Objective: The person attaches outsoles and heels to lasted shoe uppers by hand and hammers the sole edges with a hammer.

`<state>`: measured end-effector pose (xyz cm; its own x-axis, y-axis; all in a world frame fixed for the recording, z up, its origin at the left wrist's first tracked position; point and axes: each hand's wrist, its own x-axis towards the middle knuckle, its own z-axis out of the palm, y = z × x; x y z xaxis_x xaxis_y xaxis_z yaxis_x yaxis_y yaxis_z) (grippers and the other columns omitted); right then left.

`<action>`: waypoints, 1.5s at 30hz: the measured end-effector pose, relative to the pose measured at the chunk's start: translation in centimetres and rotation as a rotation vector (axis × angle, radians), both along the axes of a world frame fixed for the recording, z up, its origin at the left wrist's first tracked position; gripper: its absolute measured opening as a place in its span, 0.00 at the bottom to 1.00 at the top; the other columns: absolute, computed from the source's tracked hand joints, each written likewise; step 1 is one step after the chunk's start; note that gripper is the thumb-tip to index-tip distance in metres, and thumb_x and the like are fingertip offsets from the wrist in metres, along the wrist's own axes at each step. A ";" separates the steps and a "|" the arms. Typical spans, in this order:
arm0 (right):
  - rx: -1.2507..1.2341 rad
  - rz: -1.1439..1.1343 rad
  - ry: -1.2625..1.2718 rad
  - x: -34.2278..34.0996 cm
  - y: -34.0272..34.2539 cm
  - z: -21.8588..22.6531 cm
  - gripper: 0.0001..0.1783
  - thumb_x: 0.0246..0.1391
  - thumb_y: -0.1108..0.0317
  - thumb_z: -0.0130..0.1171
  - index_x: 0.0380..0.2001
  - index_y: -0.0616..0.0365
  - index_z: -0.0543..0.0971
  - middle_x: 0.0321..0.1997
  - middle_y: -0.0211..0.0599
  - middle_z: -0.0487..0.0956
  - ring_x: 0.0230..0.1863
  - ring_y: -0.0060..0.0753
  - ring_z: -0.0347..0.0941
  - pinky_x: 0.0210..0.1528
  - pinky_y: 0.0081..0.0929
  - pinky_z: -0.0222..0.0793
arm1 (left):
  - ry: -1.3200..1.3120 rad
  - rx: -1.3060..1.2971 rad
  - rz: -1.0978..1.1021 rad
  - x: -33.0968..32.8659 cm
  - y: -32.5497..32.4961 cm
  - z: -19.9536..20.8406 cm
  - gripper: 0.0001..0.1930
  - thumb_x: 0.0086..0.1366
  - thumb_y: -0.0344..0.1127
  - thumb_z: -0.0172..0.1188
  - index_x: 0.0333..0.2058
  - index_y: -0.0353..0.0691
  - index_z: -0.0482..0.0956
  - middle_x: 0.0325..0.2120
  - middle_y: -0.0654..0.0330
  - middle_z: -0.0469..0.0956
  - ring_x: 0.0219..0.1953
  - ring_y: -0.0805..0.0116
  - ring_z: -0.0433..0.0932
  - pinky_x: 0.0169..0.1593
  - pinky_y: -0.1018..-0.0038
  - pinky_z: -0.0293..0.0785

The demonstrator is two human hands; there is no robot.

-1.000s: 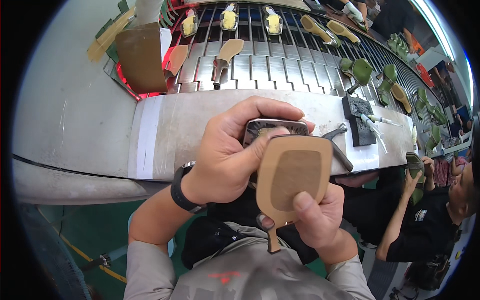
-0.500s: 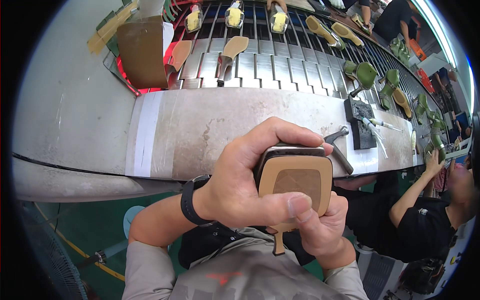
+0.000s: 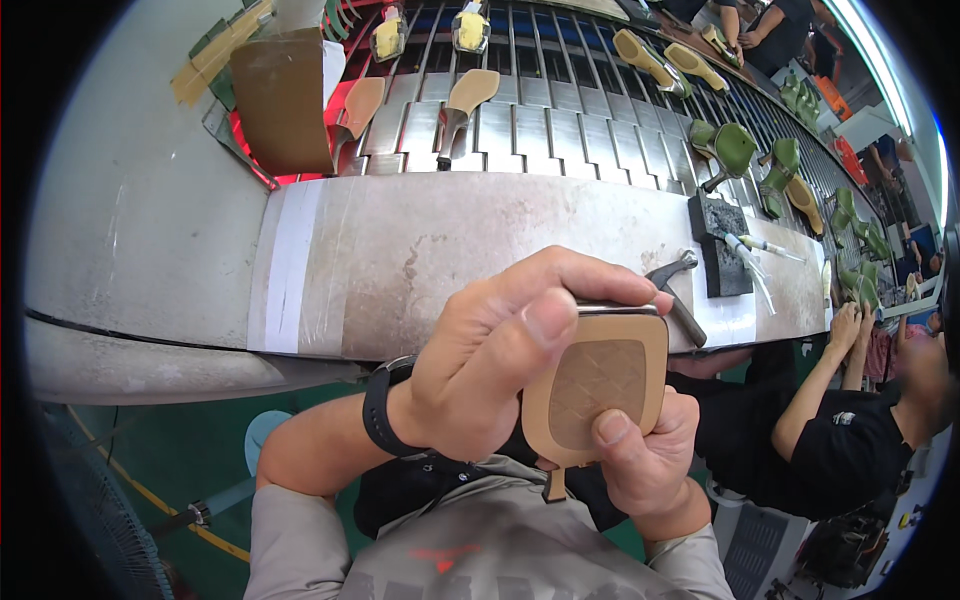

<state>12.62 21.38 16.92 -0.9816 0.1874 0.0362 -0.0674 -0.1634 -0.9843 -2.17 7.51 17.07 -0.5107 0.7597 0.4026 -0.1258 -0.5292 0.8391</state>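
A high-heeled shoe point(image 3: 590, 365) is held over my lap, its tan sole and textured inset facing up and its thin heel pointing down toward me. My left hand point(image 3: 490, 345) is wrapped round the far toe end, fingers over the edge and thumb along the sole's upper left corner. From the right, my right hand point(image 3: 650, 460) grips the near side with its thumb pressed on the inset; its other fingers are hidden beneath. Beyond the shoe, a hammer point(image 3: 682, 305) lies on the pale worktable point(image 3: 450, 240).
Past the table runs a slatted metal conveyor point(image 3: 530, 130) carrying shoes with tan soles point(image 3: 473, 92) and green shoes point(image 3: 733, 150). A black block point(image 3: 720, 245) and brushes point(image 3: 765, 247) lie at right. A brown board point(image 3: 283, 110) stands at left. A co-worker point(image 3: 850, 430) handles a green shoe at far right.
My left thumb has slid from the sole's near part up to its far left corner. One shoe and another person's hand have gone from the conveyor's far side. The co-worker's hands have shifted.
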 end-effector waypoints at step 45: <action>0.075 -0.191 -0.131 -4.8 2.9 2.7 0.20 0.68 0.63 0.60 0.49 0.76 0.78 0.37 0.46 0.85 0.29 0.28 0.83 0.29 0.24 0.85 | 0.134 -0.088 -0.041 -5.2 2.9 0.1 0.46 0.60 0.33 0.65 0.74 0.31 0.52 0.66 0.48 0.68 0.68 0.60 0.67 0.71 0.65 0.63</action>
<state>7.85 24.32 19.67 -0.9260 0.3712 -0.0681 0.0386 -0.0863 -0.9955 -7.36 10.44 17.18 -0.4246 0.8142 0.3961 -0.0298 -0.4497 0.8927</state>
